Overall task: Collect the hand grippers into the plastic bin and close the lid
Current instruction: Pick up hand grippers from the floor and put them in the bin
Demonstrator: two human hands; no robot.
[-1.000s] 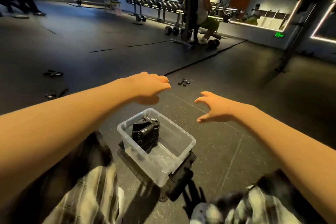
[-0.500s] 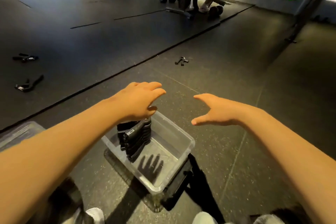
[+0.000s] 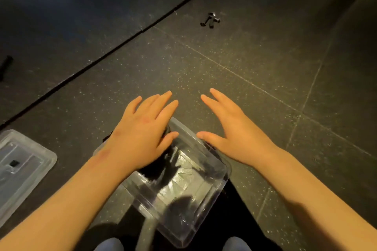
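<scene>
A clear plastic bin (image 3: pixel 212 195) stands open on the dark gym floor right below me. Black hand grippers (image 3: pixel 155 169) lie stacked in its far left part, mostly hidden under my left hand (image 3: pixel 142 134). That hand hovers flat over the bin with its fingers spread and holds nothing. My right hand (image 3: pixel 230 134) is also flat and spread, empty, over the bin's far right rim. One black hand gripper (image 3: pixel 210 20) lies on the floor farther ahead. The clear lid (image 3: pixel 30 169) lies flat on the floor at the left.
A dark seam (image 3: pixel 114 47) runs diagonally across the floor mats. At the left edge lies part of another black object (image 3: pixel 5 65), possibly a hand gripper. My shoes (image 3: pixel 108 245) show at the bottom edge, either side of the bin.
My view has tilted down from the gym room to the floor. Both hands have come lower and closer together over the bin, with fingers flattened out. The lid has come into view.
</scene>
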